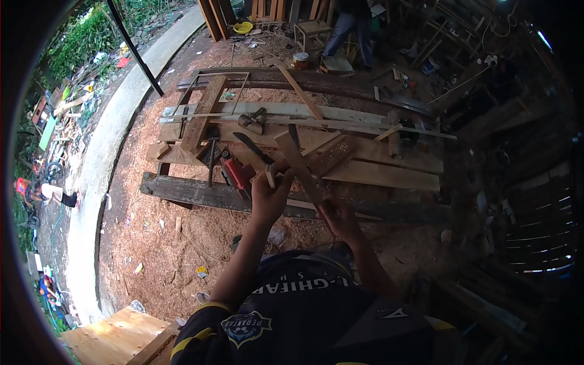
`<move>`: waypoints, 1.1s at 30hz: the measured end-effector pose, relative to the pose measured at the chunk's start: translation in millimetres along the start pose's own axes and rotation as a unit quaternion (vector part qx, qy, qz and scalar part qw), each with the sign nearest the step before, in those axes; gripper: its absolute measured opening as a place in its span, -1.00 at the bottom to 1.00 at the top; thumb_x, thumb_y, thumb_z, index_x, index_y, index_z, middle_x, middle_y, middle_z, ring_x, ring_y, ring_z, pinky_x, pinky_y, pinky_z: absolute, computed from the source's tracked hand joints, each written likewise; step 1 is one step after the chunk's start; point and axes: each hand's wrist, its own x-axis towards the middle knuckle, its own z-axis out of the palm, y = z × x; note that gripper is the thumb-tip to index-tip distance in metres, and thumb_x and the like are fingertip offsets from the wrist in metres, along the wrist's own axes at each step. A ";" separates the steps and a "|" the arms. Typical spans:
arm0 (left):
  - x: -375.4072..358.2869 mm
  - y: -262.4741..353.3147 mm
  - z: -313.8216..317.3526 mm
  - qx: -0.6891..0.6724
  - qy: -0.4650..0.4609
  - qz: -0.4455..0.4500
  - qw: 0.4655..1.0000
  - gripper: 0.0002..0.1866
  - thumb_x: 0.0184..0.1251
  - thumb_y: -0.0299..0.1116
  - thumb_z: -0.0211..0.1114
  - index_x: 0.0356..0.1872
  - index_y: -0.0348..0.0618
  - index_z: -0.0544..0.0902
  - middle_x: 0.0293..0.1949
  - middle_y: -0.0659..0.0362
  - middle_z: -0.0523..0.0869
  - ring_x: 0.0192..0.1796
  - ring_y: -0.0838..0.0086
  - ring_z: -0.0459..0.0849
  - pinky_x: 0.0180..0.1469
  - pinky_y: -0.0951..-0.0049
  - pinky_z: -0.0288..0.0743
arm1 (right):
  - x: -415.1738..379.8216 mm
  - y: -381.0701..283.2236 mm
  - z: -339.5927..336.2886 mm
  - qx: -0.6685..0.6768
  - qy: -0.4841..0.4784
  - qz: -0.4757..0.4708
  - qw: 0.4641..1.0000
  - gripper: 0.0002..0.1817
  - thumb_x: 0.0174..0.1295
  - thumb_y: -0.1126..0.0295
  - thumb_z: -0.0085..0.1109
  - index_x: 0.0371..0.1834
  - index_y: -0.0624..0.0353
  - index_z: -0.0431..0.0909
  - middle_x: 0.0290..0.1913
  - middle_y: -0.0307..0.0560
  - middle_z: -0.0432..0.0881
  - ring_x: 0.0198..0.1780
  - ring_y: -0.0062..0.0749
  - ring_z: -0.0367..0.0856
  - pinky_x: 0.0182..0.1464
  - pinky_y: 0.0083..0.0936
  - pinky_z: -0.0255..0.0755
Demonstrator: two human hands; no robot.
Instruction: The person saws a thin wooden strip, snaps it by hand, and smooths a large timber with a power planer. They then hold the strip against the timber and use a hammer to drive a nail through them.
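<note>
Fingers closed on both sides: the right hand [339, 218] is wrapped round the near end of a flat wooden board [297, 159], and the left hand [269, 193] curls about a small pale wooden piece [271, 176], its knuckles right up by the board's left edge. Do those left fingers pinch the board too? Cannot tell. Nor is it clear whether the pale piece is a handle for the dark blade [248, 145] just beyond it.

And the board itself slants over the middle of the plank-built tabletop [395, 177], far end to the left, near end to the right, with a red tool [236, 173] lying left of the left hand. Looks light, I'd judge, stiff along its length, dry rather than slippery, tough enough, though the edges may splinter. Best hold: across the width, thumb on the broad face, fingers beneath, one hand at the near end and another towards the middle to steady it.

Over to the containers, all on the far side! Left, a yellow bowl [243, 28] by the leaning timber [213, 18], contents too small to read. Right of that, a pale bucket [301, 59] with a coloured band, just beyond the tabletop; what it holds, impossible to say.
</note>
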 end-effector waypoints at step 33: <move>-19.8 -71.5 -68.0 -0.294 0.148 0.000 0.944 -0.69 0.82 -0.40 0.02 0.38 -0.29 0.52 0.26 -0.02 0.67 0.22 0.27 0.75 0.35 0.26 0.71 | -22.4 20.1 27.5 0.040 0.099 0.009 0.994 -0.55 0.80 0.08 -0.10 0.04 0.25 0.62 -0.48 -0.21 0.59 -0.55 -0.58 0.54 -0.45 -0.50 0.45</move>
